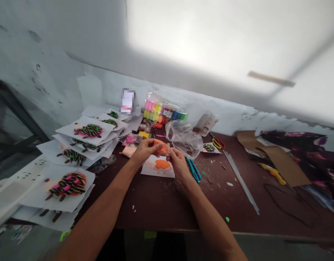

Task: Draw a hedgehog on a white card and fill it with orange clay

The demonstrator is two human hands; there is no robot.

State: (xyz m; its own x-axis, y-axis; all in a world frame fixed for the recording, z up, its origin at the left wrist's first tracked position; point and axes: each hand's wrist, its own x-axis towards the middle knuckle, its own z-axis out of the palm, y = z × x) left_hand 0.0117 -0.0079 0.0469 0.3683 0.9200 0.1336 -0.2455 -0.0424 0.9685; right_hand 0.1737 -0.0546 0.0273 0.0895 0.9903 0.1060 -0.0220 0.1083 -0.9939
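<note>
Over the middle of the table, my left hand [144,151] is closed around a packet of orange modelling clay [162,147] in clear plastic. The fingers of my right hand [178,162] pinch the packet's right end. Just below both hands lies a white paper card [147,172] bearing an animal outline, its body partly covered with orange clay [162,165] and its front with pale clay. A teal box cutter or similar tool [193,170] lies close to my right hand. Behind it sits a crumpled clear plastic bag [184,137].
Stacked cards with clay hedgehogs [88,131] fill the left side. A tray of coloured clay [167,111] leans against the wall, near a phone-like screen [128,101]. To the right lie scissors [218,143], clear sticks [241,181], brown cardboard [283,163] and dark floral cloth [294,139].
</note>
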